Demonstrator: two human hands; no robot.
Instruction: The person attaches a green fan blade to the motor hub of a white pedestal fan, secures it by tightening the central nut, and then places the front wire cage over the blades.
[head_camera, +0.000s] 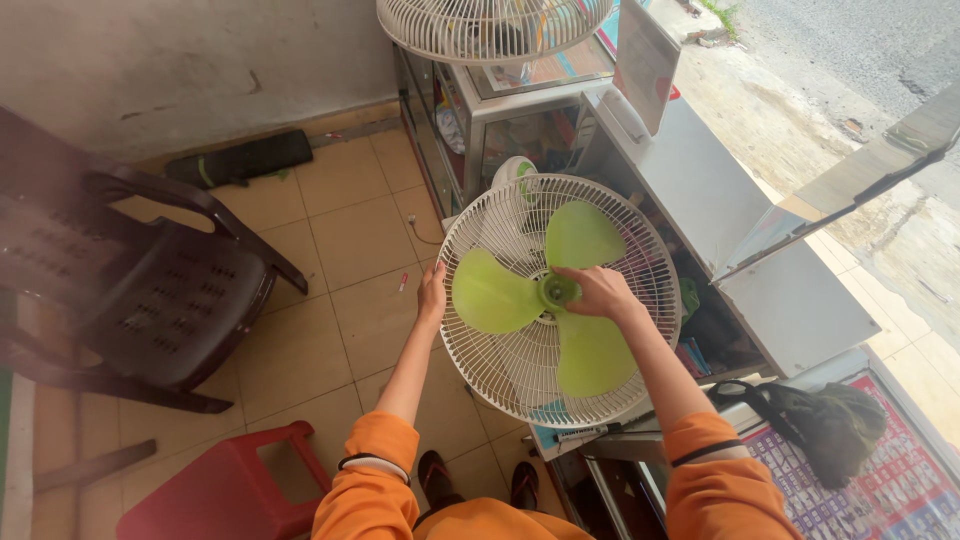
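A fan stands before me with its front guard off: a white wire rear grille (500, 365) and three light green blades (492, 297). My left hand (432, 296) grips the grille's left rim. My right hand (597, 291) pinches the green hub (556, 291) at the blades' centre. Both my sleeves are orange.
A second white fan grille (480, 25) lies on a glass display cabinet (500, 110) behind. A dark plastic chair (150, 290) stands at left, a red stool (230, 490) at lower left. A grey counter (740, 240) runs on the right, with a dark bag (820, 420) on it.
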